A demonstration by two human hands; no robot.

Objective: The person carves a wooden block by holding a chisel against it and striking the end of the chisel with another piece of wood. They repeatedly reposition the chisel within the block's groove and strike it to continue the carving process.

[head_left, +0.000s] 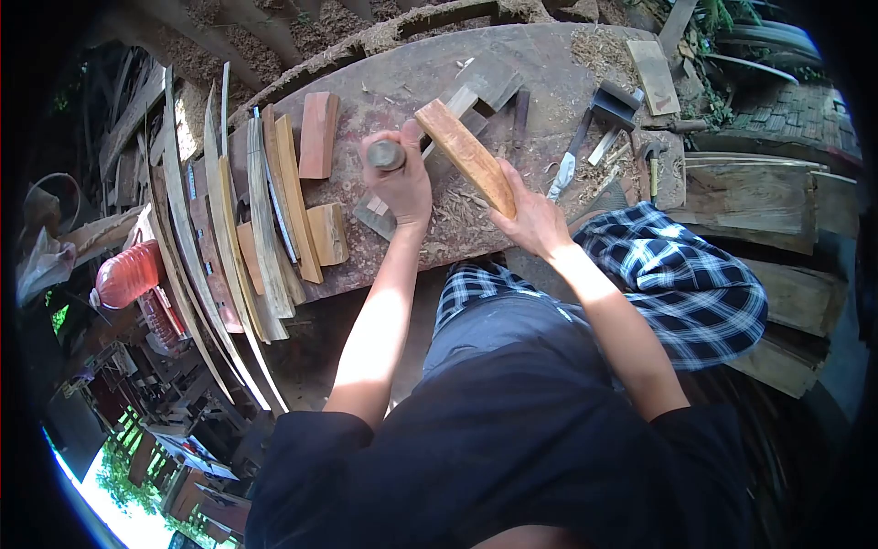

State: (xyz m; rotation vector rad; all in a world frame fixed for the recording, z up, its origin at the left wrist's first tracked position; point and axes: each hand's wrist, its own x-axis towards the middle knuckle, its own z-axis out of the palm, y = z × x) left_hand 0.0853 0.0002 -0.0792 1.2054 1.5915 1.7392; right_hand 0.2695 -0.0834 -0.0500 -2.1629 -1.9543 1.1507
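Note:
My left hand is closed round a round-ended wooden handle, seen end-on; the rest of that tool is hidden beneath the fist. In my right hand is the lower end of a reddish-brown wooden block, tilted up towards the left, its upper end close to my left hand. Below the block, pale and grey wood pieces lie on the worn worktable, with shavings beside them.
Long thin wood strips lie across the table's left side, near a reddish block. At the right are a mallet, a hammer and a flat board. A pink bottle is at far left.

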